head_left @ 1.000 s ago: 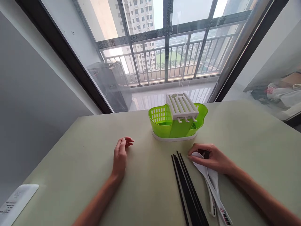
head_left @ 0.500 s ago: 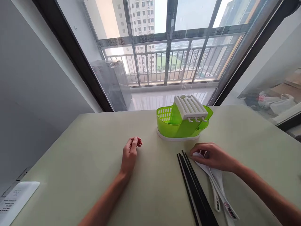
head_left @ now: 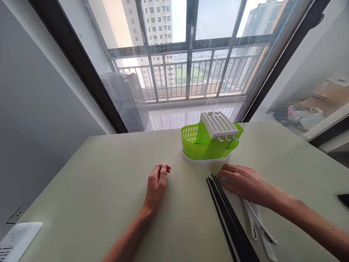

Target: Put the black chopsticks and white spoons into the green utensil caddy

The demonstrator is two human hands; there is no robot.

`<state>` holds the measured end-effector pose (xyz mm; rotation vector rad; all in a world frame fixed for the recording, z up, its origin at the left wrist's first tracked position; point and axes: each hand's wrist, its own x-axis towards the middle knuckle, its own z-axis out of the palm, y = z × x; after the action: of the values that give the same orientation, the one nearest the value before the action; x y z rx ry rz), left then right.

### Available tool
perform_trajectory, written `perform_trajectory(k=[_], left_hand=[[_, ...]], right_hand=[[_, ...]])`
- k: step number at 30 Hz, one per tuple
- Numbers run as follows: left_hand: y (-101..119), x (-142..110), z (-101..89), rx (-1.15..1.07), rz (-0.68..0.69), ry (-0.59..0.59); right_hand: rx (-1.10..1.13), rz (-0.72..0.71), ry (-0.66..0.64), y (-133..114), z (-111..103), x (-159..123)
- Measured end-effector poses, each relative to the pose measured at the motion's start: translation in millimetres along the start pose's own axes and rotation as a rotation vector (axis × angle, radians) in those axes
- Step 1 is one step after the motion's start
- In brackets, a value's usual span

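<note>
My left hand (head_left: pixel 158 180) rests on the table, its fingers loosely curled and the thumb against them, with nothing in it. My right hand (head_left: pixel 237 178) is palm down over the bowls of the white spoons (head_left: pixel 261 227), its fingers curled around a spoon's bowl end; the fingertips are mostly hidden. The spoon handles cross below the hand, with dark markings at their ends. Directly left of my right fingers are the tips of several black chopsticks (head_left: pixel 229 218), lying in a bundle. Beyond stands a green utensil holder (head_left: pixel 196 149) with a white slotted top (head_left: pixel 219 124) and small hooks.
The pale table (head_left: pixel 109 189) reaches to a glass window. A white object with printed text (head_left: pixel 21 236) lies at the left edge, and a dark object (head_left: pixel 344 199) at the right edge. Behind the glass are a railing (head_left: pixel 177 80), a grey cabinet (head_left: pixel 125 98) and bags (head_left: pixel 307 115).
My right hand has turned palm down and now covers the spoon bowls. My left hand has drifted right, its fingers curling in more. The camera view has shifted slightly.
</note>
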<state>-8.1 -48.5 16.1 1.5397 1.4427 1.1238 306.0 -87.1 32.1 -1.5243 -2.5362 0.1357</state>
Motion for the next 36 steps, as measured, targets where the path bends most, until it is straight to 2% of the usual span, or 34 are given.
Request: perform_trajectory(k=[3, 5, 7, 11, 14, 16, 20, 25, 28, 31, 36], left_hand=[[1, -1, 0.9, 0.032, 0.02, -0.005], [2, -2, 1.9, 0.065, 0.033, -0.011], [3, -3, 2.6, 0.095, 0.042, -0.023], [6, -5, 2.3, 0.113, 0.05, -0.043], [8, -6, 1.9, 0.121, 0.057, -0.051], [8, -5, 2.1, 0.132, 0.057, -0.056], [6, -5, 3.3, 0.159, 0.053, -0.073], [5, -5, 3.7, 0.183, 0.059, -0.09], [6, -6, 3.4, 0.188, 0.067, -0.098], [6, -7, 3.4, 0.198, 0.074, -0.105], [4, -7, 4.5, 0.217, 0.095, -0.109]], right_hand=[[-0.086, -0.063, 0.069, -9, -4, -2], [-0.116, -0.026, 0.148, -18, -9, -5], [-0.135, 0.027, 0.15, -29, -14, -10], [-0.189, 0.157, -0.035, -48, -15, -27], [-0.209, 0.265, -0.184, -56, -2, -41], [-0.212, 0.301, -0.238, -59, 8, -49], [-0.189, 0.316, -0.248, -64, 22, -62], [-0.094, 0.292, -0.141, -61, 32, -77], [-0.033, 0.302, -0.128, -58, 35, -81], [0.004, 0.327, -0.186, -57, 35, -78], [-0.065, 0.333, -0.393, -62, 23, -61]])
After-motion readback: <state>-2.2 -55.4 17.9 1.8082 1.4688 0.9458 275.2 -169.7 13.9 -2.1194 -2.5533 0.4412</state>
